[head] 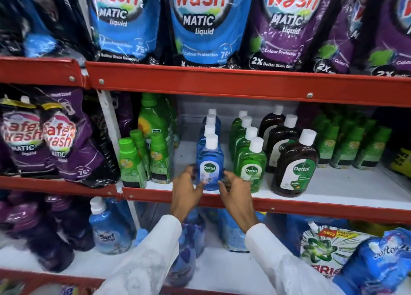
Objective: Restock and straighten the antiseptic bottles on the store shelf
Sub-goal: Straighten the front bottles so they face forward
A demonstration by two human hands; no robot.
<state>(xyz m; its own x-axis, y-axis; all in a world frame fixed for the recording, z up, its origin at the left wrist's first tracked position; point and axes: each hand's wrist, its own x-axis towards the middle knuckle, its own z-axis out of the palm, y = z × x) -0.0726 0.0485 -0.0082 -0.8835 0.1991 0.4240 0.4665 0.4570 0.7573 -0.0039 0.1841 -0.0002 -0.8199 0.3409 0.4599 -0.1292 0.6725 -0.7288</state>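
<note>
A blue antiseptic bottle [210, 165] with a white cap stands upright at the front of the middle shelf [322, 190], heading a row of several blue bottles. My left hand [186, 189] touches its lower left side and my right hand [233, 189] its lower right side, fingers curled around the base. To the right runs a row of green antiseptic bottles [250, 161], then a row of brown antiseptic bottles [294, 168], all upright with labels facing out.
Green-capped bottles [131, 161] stand to the left of the blue row, more green bottles [347, 143] at the far right. Detergent pouches [200, 23] fill the shelf above. Blue bottles [109, 230] and pouches sit below. Red shelf lips [244, 81] run across.
</note>
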